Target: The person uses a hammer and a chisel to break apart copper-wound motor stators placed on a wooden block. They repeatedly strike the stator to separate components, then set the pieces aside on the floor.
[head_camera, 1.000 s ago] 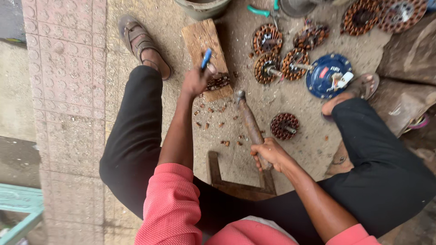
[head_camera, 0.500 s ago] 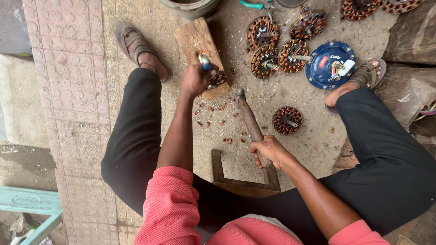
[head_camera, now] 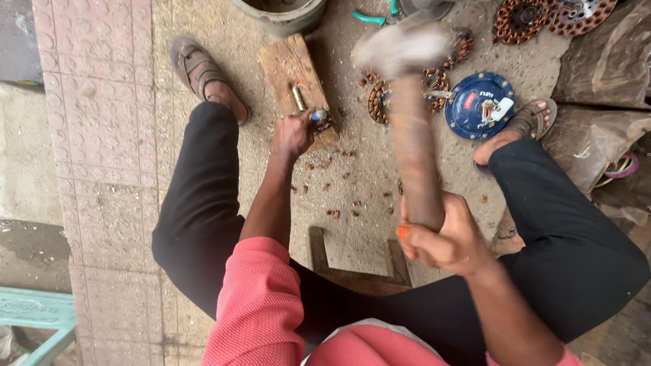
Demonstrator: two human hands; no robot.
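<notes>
Head view: the ground is rough grey concrete, with a strip of pinkish studded paving tiles (head_camera: 102, 115) along the left and a pale turquoise bench corner (head_camera: 34, 315) at the lower left. Small copper-coloured scraps (head_camera: 332, 190) lie scattered over the concrete between the person's knees. A worn wooden block (head_camera: 288, 64) sits ahead, just below the rim of a grey bucket (head_camera: 281, 13). To the right lie several copper-wound motor coils (head_camera: 522, 20), a round blue motor cover (head_camera: 478, 105), and crumpled brown sacking (head_camera: 603, 61). The person sits low, in black trousers and pink sleeves, with 2 sandalled feet spread wide, the block between them.

The left hand (head_camera: 293, 134) rests at the near end of the block, fingers curled closed around a chisel-like tool with a blue grip (head_camera: 317, 116); its metal shaft lies across the wood, pointing away.

The right hand (head_camera: 444, 237) is wrapped tightly around the lower end of a hammer's thick wooden handle (head_camera: 413, 149), fingers fully closed, one nail orange. The hammer head (head_camera: 400, 47) is raised high toward the camera and blurred, well above the block and to the right of the left hand.
</notes>
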